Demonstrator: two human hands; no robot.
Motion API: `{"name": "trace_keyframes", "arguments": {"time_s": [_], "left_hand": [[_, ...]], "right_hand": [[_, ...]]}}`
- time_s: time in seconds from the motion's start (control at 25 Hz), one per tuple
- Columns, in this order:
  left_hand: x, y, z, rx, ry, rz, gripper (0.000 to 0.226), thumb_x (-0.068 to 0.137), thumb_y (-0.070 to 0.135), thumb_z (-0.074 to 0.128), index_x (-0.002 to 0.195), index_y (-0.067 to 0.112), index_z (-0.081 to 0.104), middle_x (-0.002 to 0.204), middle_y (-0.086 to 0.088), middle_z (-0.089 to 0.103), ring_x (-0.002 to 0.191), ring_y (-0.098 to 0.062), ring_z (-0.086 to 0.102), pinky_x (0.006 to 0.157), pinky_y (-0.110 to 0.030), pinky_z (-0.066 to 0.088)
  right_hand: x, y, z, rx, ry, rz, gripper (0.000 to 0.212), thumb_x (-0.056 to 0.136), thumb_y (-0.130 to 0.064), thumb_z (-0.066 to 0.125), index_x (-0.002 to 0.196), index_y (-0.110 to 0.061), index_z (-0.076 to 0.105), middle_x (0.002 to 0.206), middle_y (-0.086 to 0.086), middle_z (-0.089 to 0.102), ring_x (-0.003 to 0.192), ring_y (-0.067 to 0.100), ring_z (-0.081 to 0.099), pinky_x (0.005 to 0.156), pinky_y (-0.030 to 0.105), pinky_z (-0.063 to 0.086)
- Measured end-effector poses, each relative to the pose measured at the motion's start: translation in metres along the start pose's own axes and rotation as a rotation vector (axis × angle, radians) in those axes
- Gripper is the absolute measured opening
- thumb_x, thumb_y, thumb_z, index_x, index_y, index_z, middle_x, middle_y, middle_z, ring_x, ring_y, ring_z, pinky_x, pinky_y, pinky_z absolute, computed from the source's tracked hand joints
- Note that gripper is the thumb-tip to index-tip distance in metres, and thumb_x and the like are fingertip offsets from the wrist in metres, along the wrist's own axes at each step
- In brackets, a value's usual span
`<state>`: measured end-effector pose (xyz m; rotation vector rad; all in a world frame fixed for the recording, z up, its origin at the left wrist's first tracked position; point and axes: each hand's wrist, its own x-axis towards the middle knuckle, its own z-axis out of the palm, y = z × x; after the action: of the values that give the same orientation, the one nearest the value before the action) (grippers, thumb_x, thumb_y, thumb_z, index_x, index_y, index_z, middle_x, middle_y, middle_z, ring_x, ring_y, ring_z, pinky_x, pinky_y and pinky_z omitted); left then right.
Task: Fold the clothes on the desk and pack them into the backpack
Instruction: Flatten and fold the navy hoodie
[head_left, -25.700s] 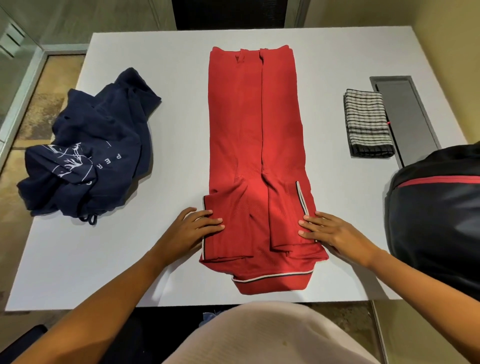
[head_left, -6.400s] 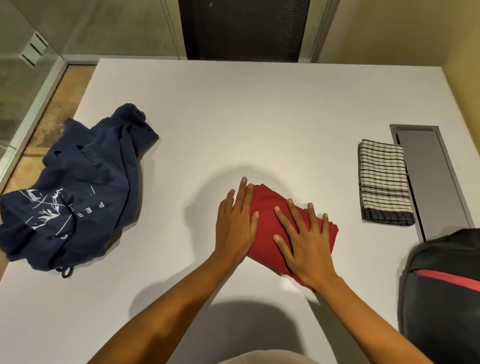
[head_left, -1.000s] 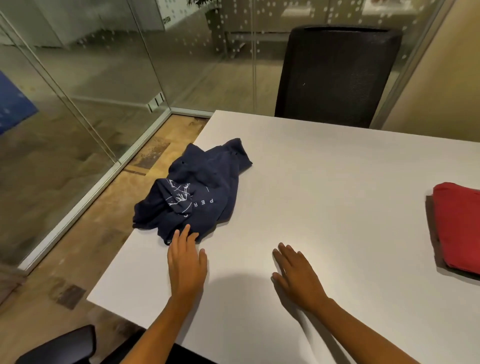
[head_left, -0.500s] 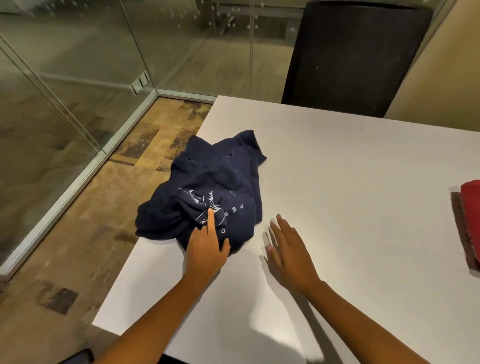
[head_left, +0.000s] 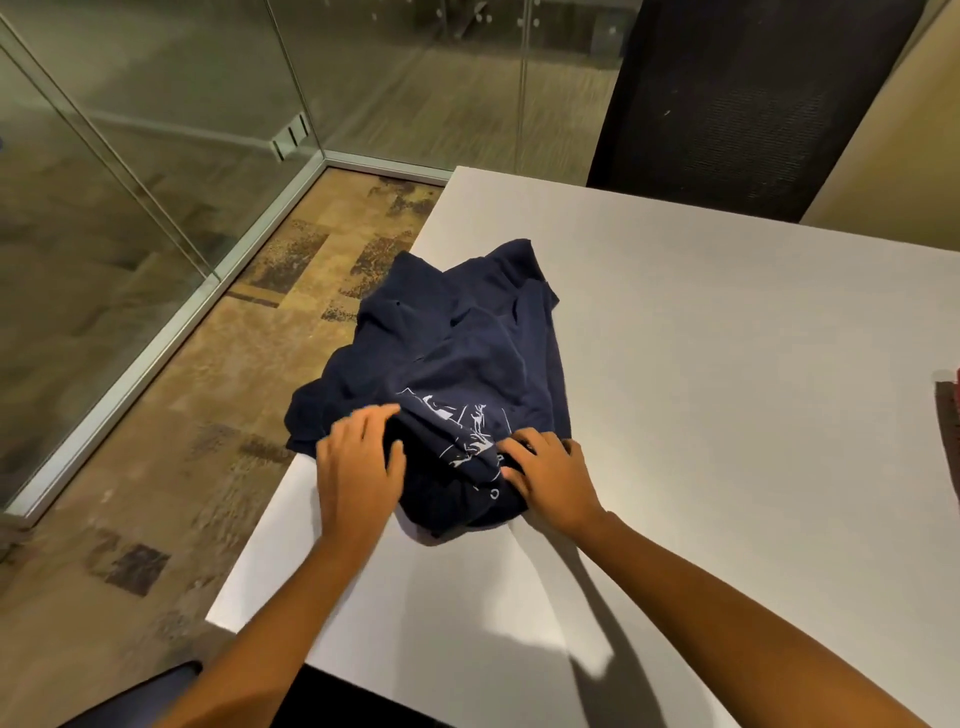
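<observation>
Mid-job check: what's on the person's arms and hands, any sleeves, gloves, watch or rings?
Nothing worn shows. The left forearm and right forearm are bare to the frame edge, with no sleeves. The left hand and right hand have no gloves, and no watch, band or ring shows, though the left hand is motion-blurred.

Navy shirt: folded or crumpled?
Crumpled, not folded. The navy shirt sits in a wrinkled heap on the desk, white print creased; left hand and right hand touch its near end.

I get one head-worn view, looking forward and down from close above the desk (head_left: 701, 389), turned toward its left corner.
</observation>
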<state>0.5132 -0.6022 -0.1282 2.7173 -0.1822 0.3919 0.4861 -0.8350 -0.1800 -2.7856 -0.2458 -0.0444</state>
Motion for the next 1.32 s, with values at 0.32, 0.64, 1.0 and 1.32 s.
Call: {"name": "trace_keyframes", "arguments": {"time_s": [0.32,0.64,1.0,1.32], "left_hand": [[0.06,0.019,-0.009,0.018,-0.059,-0.164,0.026,0.089,0.002,0.057,0.109,0.012,0.069,0.091,-0.012,0.069,0.084,-0.034,0.062,0.076,-0.044,0.048],[-0.028,0.132,-0.002,-0.319,-0.196,0.453,0.011,0.085,0.02,0.057,0.081,0.022,0.067,0.077,0.003,0.064,0.072,-0.016,0.059,0.066,-0.03,0.05],[-0.048,0.103,0.011,-0.58,-0.334,0.715,0.025,0.086,0.003,0.049,0.097,0.013,0.07,0.098,0.001,0.071,0.091,-0.016,0.065,0.083,-0.031,0.053],[-0.028,0.041,0.024,-0.286,-0.076,-0.096,0.035,0.091,0.027,0.061,0.122,0.012,0.058,0.125,-0.007,0.058,0.114,-0.026,0.053,0.096,-0.048,0.045]], "right_hand": [[0.002,-0.002,-0.025,0.249,-0.038,0.196,0.014,0.086,-0.008,0.058,0.081,-0.019,0.067,0.088,0.0,0.064,0.082,0.023,0.061,0.07,0.035,0.048],[-0.02,0.001,-0.111,0.676,0.51,0.42,0.007,0.092,-0.02,0.063,0.095,-0.022,0.069,0.097,-0.011,0.067,0.088,0.003,0.062,0.078,0.015,0.047],[-0.011,-0.011,-0.083,0.048,-0.049,0.426,0.043,0.09,-0.032,0.065,0.125,-0.013,0.048,0.117,0.009,0.059,0.105,0.029,0.057,0.072,0.037,0.046],[-0.03,0.004,-0.128,0.352,0.414,0.416,0.014,0.095,-0.023,0.057,0.104,-0.015,0.065,0.1,0.001,0.067,0.088,0.018,0.06,0.073,0.026,0.04]]}}
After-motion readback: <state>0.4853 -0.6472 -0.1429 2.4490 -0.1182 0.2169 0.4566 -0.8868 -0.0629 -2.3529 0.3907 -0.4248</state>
